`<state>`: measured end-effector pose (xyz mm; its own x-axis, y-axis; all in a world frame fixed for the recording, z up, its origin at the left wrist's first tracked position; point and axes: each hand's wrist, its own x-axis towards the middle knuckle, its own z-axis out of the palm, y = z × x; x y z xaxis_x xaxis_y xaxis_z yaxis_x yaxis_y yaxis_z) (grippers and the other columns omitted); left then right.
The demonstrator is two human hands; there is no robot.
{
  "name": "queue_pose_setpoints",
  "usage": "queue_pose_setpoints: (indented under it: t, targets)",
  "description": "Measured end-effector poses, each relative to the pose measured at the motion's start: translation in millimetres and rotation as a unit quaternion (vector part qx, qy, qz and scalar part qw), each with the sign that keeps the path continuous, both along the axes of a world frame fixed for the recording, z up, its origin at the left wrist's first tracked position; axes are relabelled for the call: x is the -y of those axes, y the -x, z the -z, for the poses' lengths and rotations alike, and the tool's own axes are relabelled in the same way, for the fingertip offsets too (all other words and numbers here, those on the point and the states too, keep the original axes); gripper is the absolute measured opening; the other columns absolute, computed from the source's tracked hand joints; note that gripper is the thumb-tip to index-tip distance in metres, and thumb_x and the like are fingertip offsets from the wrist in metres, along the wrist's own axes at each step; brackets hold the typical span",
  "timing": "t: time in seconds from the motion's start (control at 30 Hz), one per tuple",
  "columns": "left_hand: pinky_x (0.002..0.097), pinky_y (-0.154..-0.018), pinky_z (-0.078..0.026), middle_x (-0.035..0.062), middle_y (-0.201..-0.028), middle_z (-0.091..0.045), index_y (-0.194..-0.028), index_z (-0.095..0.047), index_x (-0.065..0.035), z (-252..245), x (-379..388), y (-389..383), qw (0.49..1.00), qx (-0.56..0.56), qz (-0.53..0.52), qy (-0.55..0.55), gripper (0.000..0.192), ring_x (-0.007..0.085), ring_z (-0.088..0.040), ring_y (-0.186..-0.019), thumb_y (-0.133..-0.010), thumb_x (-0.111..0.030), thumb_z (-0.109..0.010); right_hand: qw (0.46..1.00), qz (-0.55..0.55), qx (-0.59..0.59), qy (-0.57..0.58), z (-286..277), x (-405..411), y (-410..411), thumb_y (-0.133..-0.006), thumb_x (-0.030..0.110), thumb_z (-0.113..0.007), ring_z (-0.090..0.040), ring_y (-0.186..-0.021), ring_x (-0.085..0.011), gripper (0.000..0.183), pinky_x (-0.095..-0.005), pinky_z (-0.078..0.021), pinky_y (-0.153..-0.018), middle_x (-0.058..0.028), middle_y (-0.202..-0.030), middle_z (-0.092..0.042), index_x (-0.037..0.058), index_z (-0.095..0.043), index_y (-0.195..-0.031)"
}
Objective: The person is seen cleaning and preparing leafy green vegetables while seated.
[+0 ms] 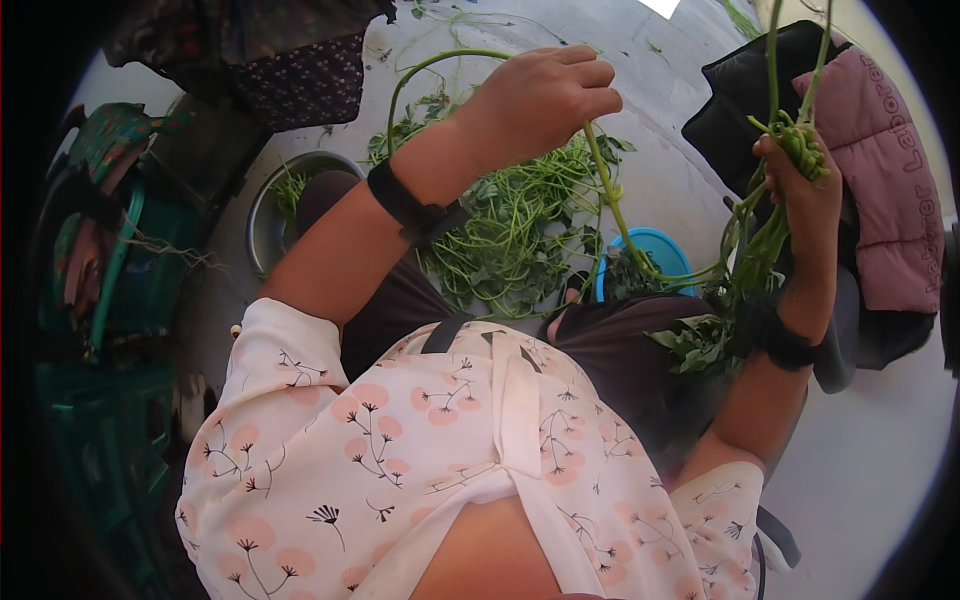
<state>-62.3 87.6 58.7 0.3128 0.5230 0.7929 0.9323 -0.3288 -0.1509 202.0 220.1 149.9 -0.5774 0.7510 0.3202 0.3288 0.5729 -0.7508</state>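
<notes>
My left hand (pixel 551 94) is raised over the floor, closed around a long, thick green vine stem (pixel 606 172). One end of the stem arches back behind my left wrist. Its other part sags down and runs across towards my right hand (pixel 806 169). That hand grips a bunch of green stems (pixel 796 146) at the right, with some stems rising above the fist and leafy ends (pixel 697 343) hanging below it. Between my legs, a tangled heap of green stems and leaves (pixel 510 232) lies on the floor, partly hidden by my left forearm.
A metal basin (pixel 259 225) holding some green stems stands at left, beside my knee. A blue plastic basin (pixel 675 251) contains leaves. Pink quilted fabric (pixel 892 210) with writing lies over something black at right. Green plastic furniture (pixel 105 420) and dark patterned cloth (pixel 300 86) are at left.
</notes>
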Motion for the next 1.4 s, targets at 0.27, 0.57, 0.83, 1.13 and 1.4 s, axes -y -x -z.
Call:
queue_pose_setpoints:
  t: [0.27,0.57,0.83,1.13,1.4]
  targets:
    - [0.0427,-0.1,-0.042,0.0048,-0.127,-0.046,-0.132,-0.05,-0.0204,8,1,-7,0.994,0.072,-0.067,-0.053,0.063,0.0298,-0.043,-0.123,-0.074,0.001,-0.062,0.96,-0.206,0.062,0.181,66,33,65,-0.087,0.003,-0.066,-0.051,-0.055,-0.003,0.012,-0.0175,-0.0377,-0.047,-0.0016,-0.077,-0.065,0.0042,-0.058,-0.096]
    - [0.0384,-0.101,-0.034,-0.0018,-0.123,-0.06,-0.088,-0.071,-0.0149,31,12,3,0.983,0.047,-0.167,0.052,0.012,0.0226,-0.045,-0.117,-0.077,-0.015,-0.068,0.929,-0.267,0.147,0.21,82,50,72,-0.087,0.005,-0.067,-0.053,-0.057,-0.0033,0.011,-0.0188,-0.0384,-0.047,0.001,-0.076,-0.065,0.0056,-0.058,-0.094]
    - [0.0362,-0.095,-0.039,-0.0003,-0.099,-0.068,-0.076,-0.069,-0.0126,42,25,29,0.981,-0.062,-0.186,-0.004,0.01,0.0196,-0.054,-0.108,-0.076,-0.022,-0.07,0.938,-0.241,0.056,0.241,107,41,70,-0.09,0.007,-0.064,-0.057,-0.06,-0.0039,0.008,-0.0181,-0.0413,-0.049,-0.007,-0.096,-0.072,0.0044,-0.06,-0.097]
    - [0.0408,-0.065,-0.05,0.01,-0.069,-0.062,-0.078,-0.068,-0.0101,64,26,69,0.901,0.1,-0.143,0.398,0.026,0.0298,-0.062,-0.071,-0.082,-0.036,-0.07,0.988,-0.034,-0.021,0.148,107,-21,51,-0.087,0.011,-0.066,-0.062,-0.067,-0.0075,0.017,-0.018,-0.04,-0.05,-0.008,-0.1,-0.072,0.0023,-0.063,-0.101]
    - [0.0209,-0.051,-0.028,-0.007,-0.061,-0.039,-0.086,-0.059,-0.002,21,10,110,0.758,0.565,-0.066,0.318,0.037,0.0058,-0.035,-0.054,-0.095,-0.038,-0.06,0.957,0.128,-0.249,0.071,89,-75,-1,-0.09,0.008,-0.066,-0.066,-0.075,-0.0132,0.014,-0.0208,-0.0428,-0.053,-0.0119,-0.096,-0.07,0.0004,-0.062,-0.1]
